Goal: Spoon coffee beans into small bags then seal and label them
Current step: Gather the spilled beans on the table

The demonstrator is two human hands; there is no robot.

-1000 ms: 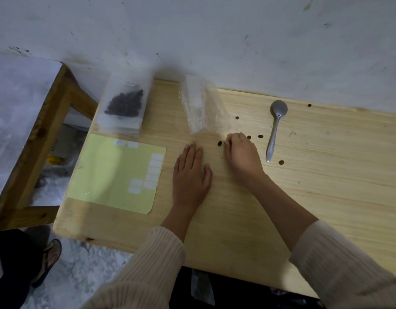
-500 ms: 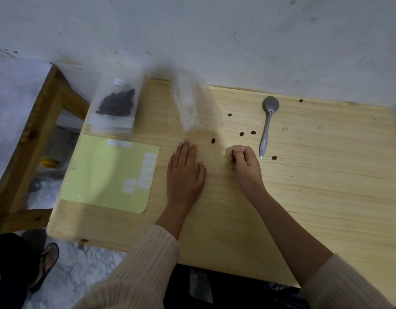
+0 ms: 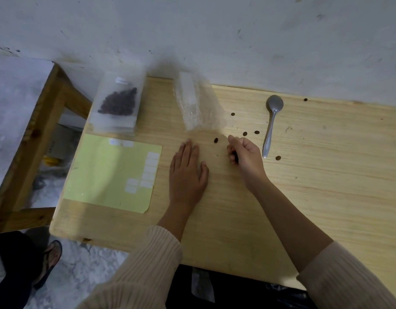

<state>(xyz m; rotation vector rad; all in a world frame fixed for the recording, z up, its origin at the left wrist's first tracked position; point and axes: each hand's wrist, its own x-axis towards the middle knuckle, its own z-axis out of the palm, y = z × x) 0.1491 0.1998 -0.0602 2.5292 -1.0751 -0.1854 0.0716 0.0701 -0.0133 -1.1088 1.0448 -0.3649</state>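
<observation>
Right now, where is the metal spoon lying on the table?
In the head view, the spoon lies on the table's far right part, bowl toward the wall, handle ending just right of the right hand.

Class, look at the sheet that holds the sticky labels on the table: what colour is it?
The label sheet is pale yellow-green with white labels, seen clearly in the head view.

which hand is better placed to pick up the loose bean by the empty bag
Right. The right hand is cupped beside that bean, forefinger extended near it; the left hand lies flat on the table, slightly farther away.
</observation>
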